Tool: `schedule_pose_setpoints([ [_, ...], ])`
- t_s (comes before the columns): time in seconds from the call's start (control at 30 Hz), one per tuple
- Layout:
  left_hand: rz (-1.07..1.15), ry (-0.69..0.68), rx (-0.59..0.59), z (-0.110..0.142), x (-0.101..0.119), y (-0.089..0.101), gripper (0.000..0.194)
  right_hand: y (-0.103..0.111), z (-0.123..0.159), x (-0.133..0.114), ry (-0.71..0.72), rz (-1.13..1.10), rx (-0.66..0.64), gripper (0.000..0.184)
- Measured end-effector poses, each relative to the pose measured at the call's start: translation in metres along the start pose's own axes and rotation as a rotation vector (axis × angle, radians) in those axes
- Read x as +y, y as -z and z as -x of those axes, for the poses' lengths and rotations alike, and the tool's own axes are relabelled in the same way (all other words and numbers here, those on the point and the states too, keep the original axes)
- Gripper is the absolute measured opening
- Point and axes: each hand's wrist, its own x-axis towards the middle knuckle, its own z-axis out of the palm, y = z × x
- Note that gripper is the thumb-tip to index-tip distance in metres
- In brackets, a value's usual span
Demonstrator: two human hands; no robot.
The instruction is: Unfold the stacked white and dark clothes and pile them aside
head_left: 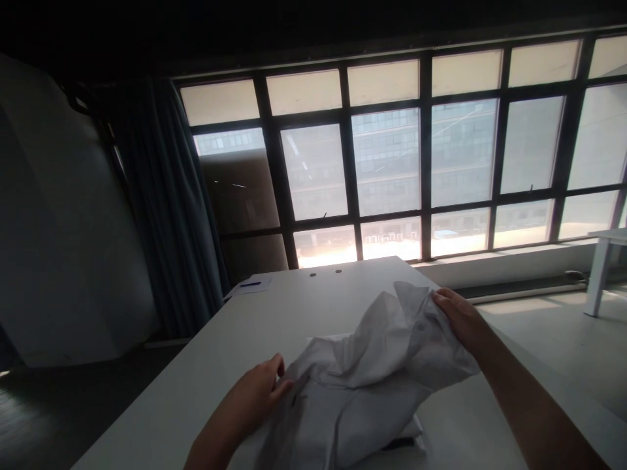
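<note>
One white garment [362, 378] lies crumpled in the middle of the near end of the tabletop [206, 365] — looks like a shirt, bunched into loose folds, part of it lifted off the surface. Two hands are on it. The left hand [255, 391] pinches the near-left edge of the cloth, fingers [280, 390] closed narrow on the fabric against the thumb. The right hand [460, 320] grips the raised far-right corner, fingers curled around the cloth and holding it up above the tabletop. Under the garment's lower edge a thin dark strip shows; I can't tell what it is.

Further out — one sheet of paper [252, 285] sits at the far-left corner of the tabletop, with a short blue mark on it, too small to read. Two small dark round holes [325, 273] sit near the far edge. Beyond that, a large gridded window [421, 150], one dark curtain [166, 196] at its left, and a white table leg [600, 277] at far right.
</note>
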Motion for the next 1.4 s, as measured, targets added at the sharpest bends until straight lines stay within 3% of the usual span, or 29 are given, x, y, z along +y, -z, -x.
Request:
schedule_pose_setpoints([
  [0.1,0.079,-0.194,0.009,0.015,0.052,-0.005,0.012,-0.02,0.024,-0.018,-0.072,-0.101,-0.115,0.042],
  [0.17,0.118,-0.354,-0.021,0.018,0.082,-0.021,0.022,-0.033,0.041,-0.027,-0.09,-0.157,-0.171,0.041],
  [0.23,0.115,-0.513,-0.049,0.016,0.103,-0.044,0.039,-0.043,0.056,-0.033,-0.097,-0.216,-0.212,0.04],
  [0.33,0.007,-0.623,0.04,0.006,0.116,-0.08,0.047,-0.051,0.071,-0.04,-0.117,-0.327,-0.249,0.037],
  [0.43,-0.1,-0.556,0.191,-0.005,0.112,-0.101,0.039,-0.052,0.077,-0.046,-0.143,-0.389,-0.248,0.037],
  [0.57,-0.219,-0.465,0.346,-0.017,0.097,-0.108,0.025,-0.045,0.076,-0.051,-0.153,-0.364,-0.168,0.036],
  [0.73,-0.323,-0.464,0.44,-0.029,0.086,-0.112,0.042,-0.041,0.069,-0.042,-0.135,-0.45,-0.177,0.03],
  [0.87,-0.301,-0.408,0.504,-0.034,0.081,-0.119,0.032,-0.039,0.063,-0.035,-0.149,-0.477,-0.105,0.026],
  [0.97,-0.297,-0.363,0.477,-0.035,0.08,-0.12,0.034,-0.034,0.06,-0.035,-0.151,-0.475,-0.053,0.025],
  [1.2,-0.186,-0.227,0.186,-0.026,0.083,-0.108,0.026,-0.024,0.053,-0.033,-0.146,-0.392,0.024,0.028],
  [1.27,-0.18,-0.216,0.174,-0.026,0.081,-0.1,0.029,-0.019,0.049,-0.034,-0.135,-0.391,0.049,0.027],
  [1.4,-0.184,-0.25,0.22,-0.028,0.073,-0.069,0.019,0.0,0.036,-0.035,-0.087,-0.306,0.247,0.025],
])
